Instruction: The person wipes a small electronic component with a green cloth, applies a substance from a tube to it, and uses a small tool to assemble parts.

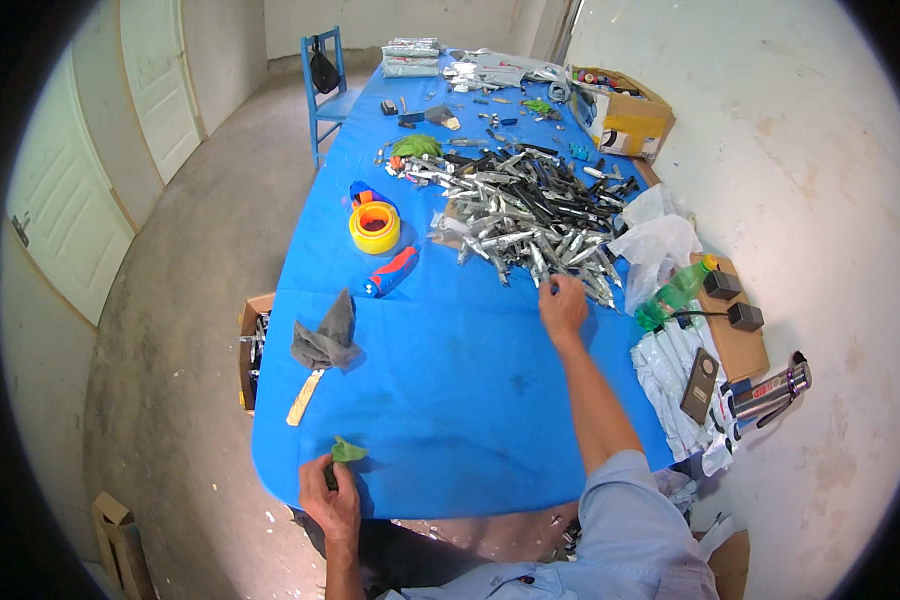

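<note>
My left hand point(332, 500) is closed around a crumpled green cloth point(347, 450) at the near left edge of the table; part of the cloth sticks out past the fingers. My right hand point(566, 308) stretches to the near edge of a large heap of slim silver and black tube-like pieces point(520, 205). Its fingertips are pinched together on the end of a slim silver tube-like piece point(539, 262). A grey rag point(328, 338) lies left of centre, with a worn flat strip point(305, 398) beside it.
Yellow tape rolls point(374, 228) and a red-blue tool handle point(392, 271) lie on the blue table point(440, 390). Along the right side are a green bottle point(682, 290), a phone point(701, 385), white bags point(665, 375) and a steel flask point(773, 392). A cardboard box point(638, 125) stands far right.
</note>
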